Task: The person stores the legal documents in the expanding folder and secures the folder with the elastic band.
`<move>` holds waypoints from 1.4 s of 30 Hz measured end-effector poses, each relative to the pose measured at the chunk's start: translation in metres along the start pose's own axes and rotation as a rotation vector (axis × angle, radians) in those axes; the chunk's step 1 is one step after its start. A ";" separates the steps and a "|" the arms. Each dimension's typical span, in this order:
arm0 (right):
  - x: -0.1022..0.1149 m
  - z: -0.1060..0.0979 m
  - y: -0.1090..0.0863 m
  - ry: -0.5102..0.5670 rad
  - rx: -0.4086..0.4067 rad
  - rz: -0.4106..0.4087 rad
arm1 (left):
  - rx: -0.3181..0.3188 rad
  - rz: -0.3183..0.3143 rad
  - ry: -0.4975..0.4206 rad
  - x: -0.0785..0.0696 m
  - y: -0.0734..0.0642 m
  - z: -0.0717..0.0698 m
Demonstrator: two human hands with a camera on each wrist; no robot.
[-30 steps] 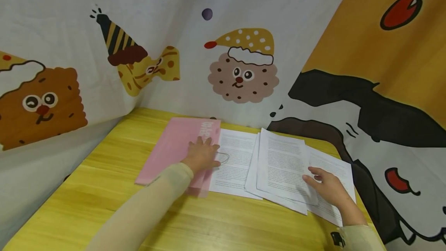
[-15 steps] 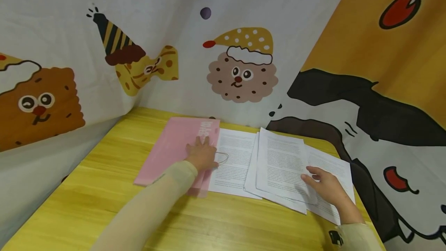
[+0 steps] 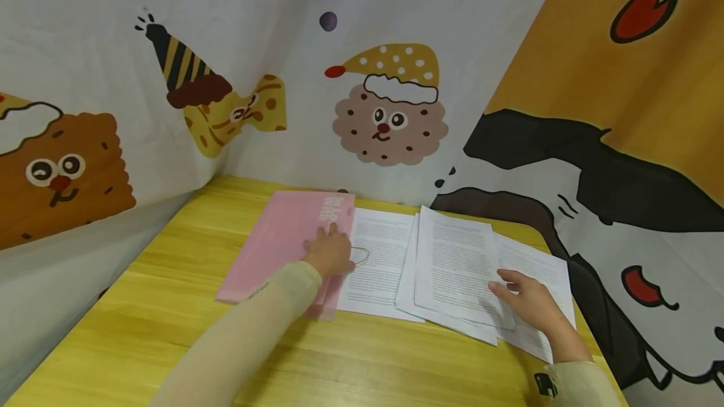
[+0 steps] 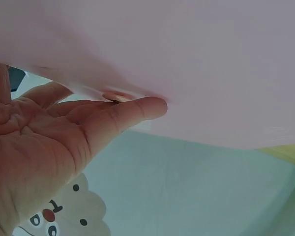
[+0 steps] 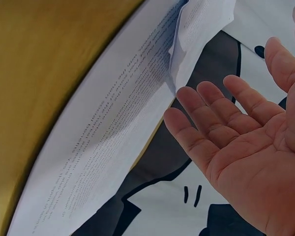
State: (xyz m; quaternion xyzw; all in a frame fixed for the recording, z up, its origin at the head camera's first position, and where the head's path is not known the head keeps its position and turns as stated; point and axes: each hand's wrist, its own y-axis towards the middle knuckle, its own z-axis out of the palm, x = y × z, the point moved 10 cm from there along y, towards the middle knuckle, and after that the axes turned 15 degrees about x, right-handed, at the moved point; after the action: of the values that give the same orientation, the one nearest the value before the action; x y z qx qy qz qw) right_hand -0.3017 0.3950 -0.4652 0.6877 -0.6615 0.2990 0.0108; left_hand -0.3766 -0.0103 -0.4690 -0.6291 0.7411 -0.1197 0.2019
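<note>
My left hand (image 3: 329,253) rests with spread fingers on the right part of a pink folder (image 3: 271,250), which lies on the yellow wooden table (image 3: 317,357). In the left wrist view its thumb (image 4: 142,108) touches the pink surface. A thin loop (image 3: 362,256) sticks out beside the hand; its kind is unclear. Printed sheets (image 3: 379,256) extend from under the folder's right edge. To the right, overlapping printed sheets (image 3: 455,262) lie fanned out. Over them, my right hand (image 3: 526,300) is held with loosely bent fingers; the right wrist view shows its palm (image 5: 250,162) holding nothing.
A hanging cloth (image 3: 283,17) printed with cartoon figures rises behind the table and along its sides. The rightmost sheet (image 3: 534,287) reaches near the table's right edge.
The left hand has shifted slightly and its fingers have drawn a little closer together on the folder. The right hand and papers stay nearly still; the whole view drifts slightly.
</note>
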 end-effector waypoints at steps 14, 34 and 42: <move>-0.002 0.002 0.002 0.019 0.004 -0.002 | -0.035 0.016 -0.049 0.004 -0.001 -0.008; 0.001 -0.009 0.004 0.006 0.021 0.000 | -0.091 0.058 0.111 0.022 -0.026 -0.062; 0.002 -0.015 0.009 -0.018 0.026 0.008 | -0.151 0.221 -0.046 0.038 -0.039 -0.085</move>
State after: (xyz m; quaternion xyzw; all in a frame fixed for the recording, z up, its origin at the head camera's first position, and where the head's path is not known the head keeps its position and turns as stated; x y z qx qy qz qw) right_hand -0.3162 0.3984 -0.4551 0.6876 -0.6604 0.3016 -0.0055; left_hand -0.3855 -0.0610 -0.3824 -0.5594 0.8081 -0.0264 0.1828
